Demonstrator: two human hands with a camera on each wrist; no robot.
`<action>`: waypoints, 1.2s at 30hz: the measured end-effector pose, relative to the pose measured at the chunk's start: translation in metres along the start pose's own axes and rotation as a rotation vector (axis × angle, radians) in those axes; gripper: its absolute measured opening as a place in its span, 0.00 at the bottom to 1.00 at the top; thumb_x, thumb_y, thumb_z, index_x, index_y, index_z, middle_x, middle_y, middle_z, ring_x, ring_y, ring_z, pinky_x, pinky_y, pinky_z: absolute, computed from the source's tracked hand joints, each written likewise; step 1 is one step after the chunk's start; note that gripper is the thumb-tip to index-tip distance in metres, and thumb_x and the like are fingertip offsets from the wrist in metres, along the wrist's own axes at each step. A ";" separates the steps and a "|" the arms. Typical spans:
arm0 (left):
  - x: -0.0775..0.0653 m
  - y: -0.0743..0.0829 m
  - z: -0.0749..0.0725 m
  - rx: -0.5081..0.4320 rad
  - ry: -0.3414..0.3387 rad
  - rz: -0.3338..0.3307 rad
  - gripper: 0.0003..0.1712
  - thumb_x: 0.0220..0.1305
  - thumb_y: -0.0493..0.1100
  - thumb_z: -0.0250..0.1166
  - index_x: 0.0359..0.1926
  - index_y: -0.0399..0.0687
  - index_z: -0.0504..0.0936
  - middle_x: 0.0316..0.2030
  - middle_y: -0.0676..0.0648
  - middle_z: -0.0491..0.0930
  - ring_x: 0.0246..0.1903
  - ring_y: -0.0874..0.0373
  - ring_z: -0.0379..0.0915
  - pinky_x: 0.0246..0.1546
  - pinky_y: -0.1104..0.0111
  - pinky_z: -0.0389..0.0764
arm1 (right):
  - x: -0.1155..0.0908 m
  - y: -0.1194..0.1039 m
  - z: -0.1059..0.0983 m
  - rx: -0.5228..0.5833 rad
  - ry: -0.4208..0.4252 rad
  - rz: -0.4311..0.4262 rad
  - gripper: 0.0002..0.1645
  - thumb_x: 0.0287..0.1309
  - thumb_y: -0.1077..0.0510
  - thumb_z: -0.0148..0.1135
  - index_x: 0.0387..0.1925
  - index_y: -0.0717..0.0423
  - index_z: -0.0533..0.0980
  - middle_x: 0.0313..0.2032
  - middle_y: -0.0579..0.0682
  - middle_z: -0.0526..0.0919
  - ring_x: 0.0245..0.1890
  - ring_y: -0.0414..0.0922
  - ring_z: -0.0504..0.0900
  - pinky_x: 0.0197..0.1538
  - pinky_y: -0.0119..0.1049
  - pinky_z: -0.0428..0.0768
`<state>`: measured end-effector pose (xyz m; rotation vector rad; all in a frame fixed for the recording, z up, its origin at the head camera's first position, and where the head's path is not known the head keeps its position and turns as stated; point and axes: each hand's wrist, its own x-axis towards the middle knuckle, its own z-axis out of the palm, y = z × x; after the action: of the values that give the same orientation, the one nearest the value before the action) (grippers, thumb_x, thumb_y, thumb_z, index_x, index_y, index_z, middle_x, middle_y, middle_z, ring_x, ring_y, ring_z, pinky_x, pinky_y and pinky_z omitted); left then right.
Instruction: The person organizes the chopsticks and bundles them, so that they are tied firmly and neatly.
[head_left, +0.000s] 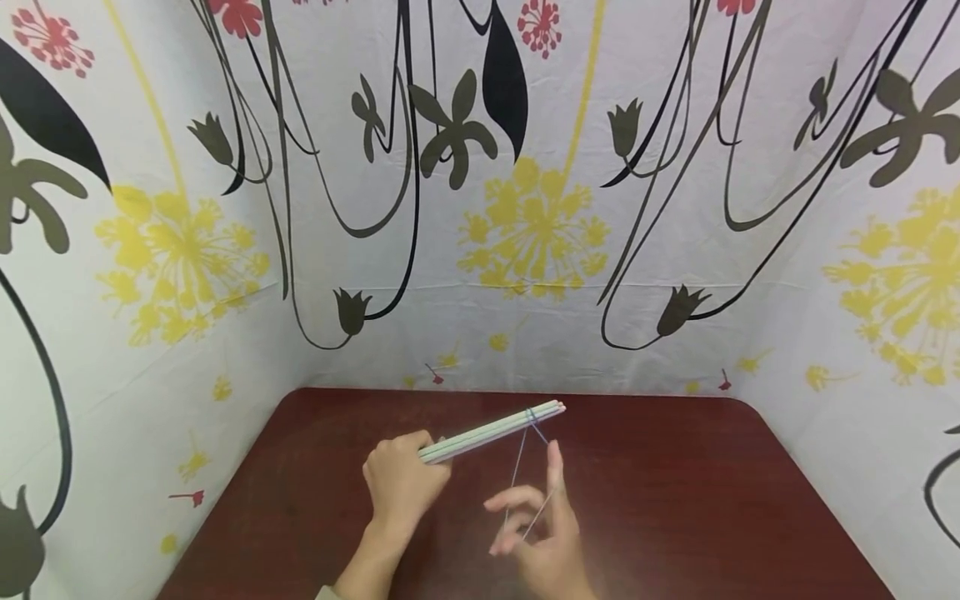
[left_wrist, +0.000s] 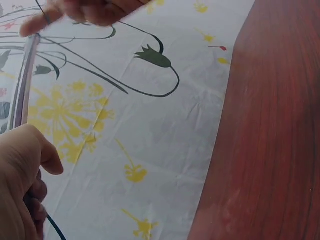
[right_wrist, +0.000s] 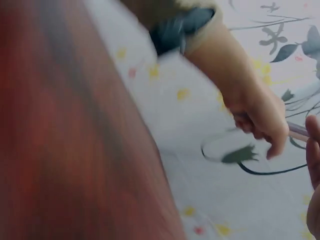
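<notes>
In the head view my left hand (head_left: 405, 475) grips the near end of a bundle of slim pale sticks (head_left: 491, 433), which slants up to the right. A thin blue rubber band (head_left: 531, 415) circles the bundle's far end and stretches down to my right hand (head_left: 551, 529). There the index finger points up against the band, while the other fingers bend with strands running across them. The left wrist view shows the bundle (left_wrist: 24, 85) rising from the left fist (left_wrist: 20, 170). Only part of the right hand (right_wrist: 315, 175) shows at the right wrist view's edge.
Below both hands lies a dark red-brown wooden table (head_left: 697, 500) with rounded far corners. White cloth (head_left: 465, 350) with yellow, red and dark plant prints surrounds its back and sides. A dark band (right_wrist: 182, 30) sits on the left wrist in the right wrist view.
</notes>
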<state>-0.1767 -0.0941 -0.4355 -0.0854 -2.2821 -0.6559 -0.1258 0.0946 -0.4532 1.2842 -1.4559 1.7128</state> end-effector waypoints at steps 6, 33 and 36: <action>-0.003 -0.002 0.001 0.040 0.189 0.121 0.18 0.41 0.45 0.72 0.08 0.58 0.70 0.06 0.59 0.61 0.07 0.62 0.50 0.11 0.69 0.51 | -0.009 0.001 -0.008 0.437 0.145 0.301 0.36 0.77 0.47 0.40 0.78 0.57 0.54 0.23 0.53 0.77 0.12 0.57 0.74 0.21 0.39 0.82; -0.006 -0.011 0.000 -0.061 0.329 0.341 0.15 0.47 0.44 0.62 0.09 0.57 0.70 0.08 0.59 0.64 0.07 0.63 0.53 0.11 0.72 0.54 | -0.005 -0.015 -0.035 0.353 0.318 0.535 0.22 0.69 0.75 0.43 0.53 0.51 0.72 0.30 0.43 0.84 0.22 0.35 0.81 0.26 0.29 0.80; -0.004 -0.011 -0.001 -0.060 0.355 0.328 0.14 0.45 0.43 0.62 0.09 0.58 0.70 0.07 0.58 0.64 0.07 0.62 0.53 0.10 0.70 0.55 | -0.007 -0.015 -0.034 0.440 0.330 0.513 0.22 0.70 0.75 0.37 0.53 0.53 0.70 0.35 0.45 0.85 0.26 0.37 0.82 0.32 0.28 0.80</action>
<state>-0.1756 -0.1035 -0.4425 -0.3369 -1.8528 -0.5190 -0.1213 0.1321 -0.4518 0.7915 -1.3227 2.5539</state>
